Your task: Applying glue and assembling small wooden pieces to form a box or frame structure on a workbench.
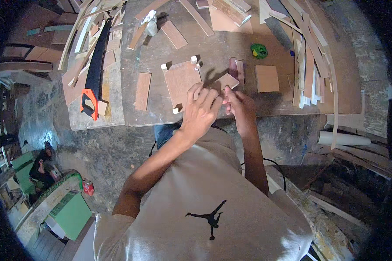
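A small rectangular wooden piece [228,81] is tilted above the bench, its near edge at the fingertips of my right hand [240,106], which pinch it. Close beside it, my left hand [201,108] has its fingers bent and closed; what they hold, if anything, is hidden. Partly behind my left hand lies a flat wooden panel [183,80] with small pale blocks [164,67] at its corners. Just beyond the held piece sits a dark reddish wooden piece [237,70]. To the right is a square wooden board [267,78].
An orange-handled handsaw [89,102] lies at the left among wood strips. A green tape measure [259,51] and a whitish bottle [150,26] stand farther back on the workbench [204,50]. Long strips [309,56] pile up at the right. Another person [41,167] sits at lower left.
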Available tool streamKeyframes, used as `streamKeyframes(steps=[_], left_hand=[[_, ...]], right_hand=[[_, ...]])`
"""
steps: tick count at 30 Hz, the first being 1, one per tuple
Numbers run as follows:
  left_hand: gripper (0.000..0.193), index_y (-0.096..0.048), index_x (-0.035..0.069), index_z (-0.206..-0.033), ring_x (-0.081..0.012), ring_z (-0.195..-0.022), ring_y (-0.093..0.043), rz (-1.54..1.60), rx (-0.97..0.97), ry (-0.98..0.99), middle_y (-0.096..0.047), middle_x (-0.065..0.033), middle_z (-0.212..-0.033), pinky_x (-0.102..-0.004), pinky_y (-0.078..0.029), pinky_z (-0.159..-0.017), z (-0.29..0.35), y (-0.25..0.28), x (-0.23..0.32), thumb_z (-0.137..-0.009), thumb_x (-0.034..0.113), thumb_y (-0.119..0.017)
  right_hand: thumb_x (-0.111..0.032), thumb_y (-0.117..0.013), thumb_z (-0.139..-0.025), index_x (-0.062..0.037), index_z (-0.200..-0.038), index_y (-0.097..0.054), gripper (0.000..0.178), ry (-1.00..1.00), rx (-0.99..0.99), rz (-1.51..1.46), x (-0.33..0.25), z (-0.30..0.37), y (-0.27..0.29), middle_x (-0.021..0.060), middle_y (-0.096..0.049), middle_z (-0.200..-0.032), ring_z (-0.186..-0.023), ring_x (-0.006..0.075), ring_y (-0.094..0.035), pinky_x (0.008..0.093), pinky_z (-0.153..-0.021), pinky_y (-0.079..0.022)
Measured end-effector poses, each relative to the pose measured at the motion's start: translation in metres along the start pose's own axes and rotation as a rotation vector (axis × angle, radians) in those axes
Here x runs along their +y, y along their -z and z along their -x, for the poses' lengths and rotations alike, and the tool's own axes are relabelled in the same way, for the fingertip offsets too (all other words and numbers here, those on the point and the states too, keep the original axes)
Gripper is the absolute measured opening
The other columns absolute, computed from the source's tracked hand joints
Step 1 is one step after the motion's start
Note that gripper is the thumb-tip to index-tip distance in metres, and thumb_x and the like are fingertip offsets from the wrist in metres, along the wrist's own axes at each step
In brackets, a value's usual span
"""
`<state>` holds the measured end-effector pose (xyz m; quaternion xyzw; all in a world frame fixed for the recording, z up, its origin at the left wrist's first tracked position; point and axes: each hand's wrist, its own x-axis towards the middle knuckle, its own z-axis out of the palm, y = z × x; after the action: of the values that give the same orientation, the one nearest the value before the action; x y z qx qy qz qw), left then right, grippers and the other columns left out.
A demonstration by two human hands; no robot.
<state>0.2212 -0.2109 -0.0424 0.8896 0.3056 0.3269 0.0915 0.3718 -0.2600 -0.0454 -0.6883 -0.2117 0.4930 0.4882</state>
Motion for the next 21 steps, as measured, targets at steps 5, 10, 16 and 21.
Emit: streamKeyframes(steps=[5, 10, 16, 21], left_hand=[[0.026, -0.068, 0.002, -0.103, -0.032, -0.101, -0.061, 0.254, 0.03, 0.414, -0.064, -0.0129, -0.104, -0.0498, -0.044, -0.097, 0.0, 0.006, -0.022, -0.09, 0.024, -0.07], [0.063, -0.051, -0.007, -0.13, -0.0488, -0.111, -0.055, -0.084, -0.208, 0.649, -0.053, -0.0339, -0.12, -0.053, -0.049, -0.09, 0.039, -0.009, -0.082, -0.095, 0.044, -0.062], [0.08, -0.038, -0.009, -0.139, -0.0495, -0.113, -0.052, -0.141, -0.424, 0.879, -0.045, -0.032, -0.125, -0.0556, -0.05, -0.092, 0.036, -0.03, -0.096, -0.094, 0.055, -0.057], [0.078, -0.04, -0.011, -0.133, -0.0467, -0.114, -0.052, -0.061, -0.445, 0.93, -0.047, -0.0301, -0.124, -0.055, -0.049, -0.092, 0.036, -0.03, -0.093, -0.094, 0.055, -0.057]], right_hand=[[-0.036, -0.068, -0.095, -0.0012, -0.087, -0.07, 0.035, 0.076, 0.095, 0.279, -0.003, -0.014, 0.015, 0.0053, -0.069, -0.08, -0.062, 0.0096, -0.057, 0.0272, -0.057, -0.047], [-0.032, -0.063, -0.097, -0.0001, -0.1, -0.07, 0.032, 0.448, 0.216, 0.853, -0.01, -0.039, 0.034, 0.0195, -0.072, -0.086, -0.076, 0.0323, -0.07, 0.0407, -0.07, -0.054], [-0.025, -0.062, -0.097, 0.0004, -0.107, -0.067, 0.028, 0.435, 0.094, 0.96, -0.021, -0.067, 0.034, 0.023, -0.071, -0.097, -0.091, 0.0374, -0.07, 0.0439, -0.08, -0.054], [-0.025, -0.058, -0.102, -0.0018, -0.106, -0.066, 0.025, 0.087, -0.239, 0.31, 0.003, -0.104, 0.036, 0.0084, -0.069, -0.103, -0.099, 0.0276, -0.067, 0.0438, -0.09, -0.056]])
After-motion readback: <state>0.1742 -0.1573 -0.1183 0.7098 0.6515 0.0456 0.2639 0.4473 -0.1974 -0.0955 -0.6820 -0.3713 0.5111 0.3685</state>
